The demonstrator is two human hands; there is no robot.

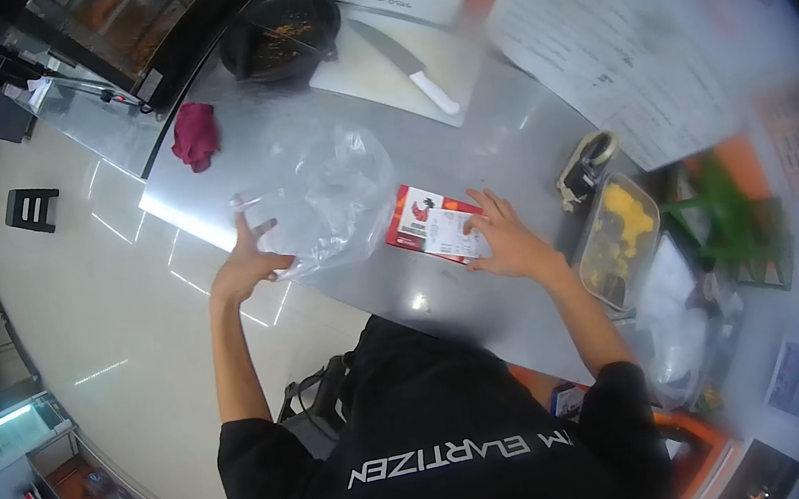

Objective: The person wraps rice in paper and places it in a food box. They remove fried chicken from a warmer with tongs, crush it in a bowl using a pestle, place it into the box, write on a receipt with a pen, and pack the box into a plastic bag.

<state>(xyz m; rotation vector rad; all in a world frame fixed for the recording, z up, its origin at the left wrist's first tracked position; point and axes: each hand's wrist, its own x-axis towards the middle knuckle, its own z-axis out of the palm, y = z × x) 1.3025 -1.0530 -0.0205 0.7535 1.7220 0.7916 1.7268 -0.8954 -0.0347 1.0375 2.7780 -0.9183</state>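
A clear plastic bag lies puffed up on the steel table. At its left edge is my left hand, fingers spread and thumb by the plastic; no firm hold on it shows. To the right of the bag sits a small red and white cardboard box with a rooster print. A printed receipt covers part of its top. My right hand grips the box's right end, with fingers over the top and far edge and the thumb at the near edge.
Behind are a white cutting board with a knife, a black pan and a crumpled red cloth. At right stand a tape dispenser and a container of yellow food. The steel table ends at front and left.
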